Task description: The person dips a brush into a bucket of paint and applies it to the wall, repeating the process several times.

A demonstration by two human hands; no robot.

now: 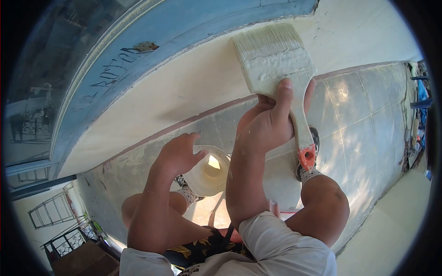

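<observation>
My right hand (pixel 271 117) grips a wide paintbrush (pixel 278 71) by its neck, thumb on the near face. The bristles point up toward the cream lower wall (pixel 193 83) and are coated in off-white paint; whether they touch it I cannot tell. A red, holed handle end hangs below that hand. My left hand (pixel 179 154) is at the upper left rim of a whitish bucket (pixel 207 177), thumb and fingers apart. Light falls inside the bucket, which stands between my legs.
Above the cream wall runs a blue frame (pixel 110 69) with dark writing, beside a glass pane (pixel 41 69). Grey floor tiles (pixel 359 119) extend right to piled items (pixel 416 124). A metal ladder (pixel 50 211) and a dark brown box (pixel 85 260) are at lower left.
</observation>
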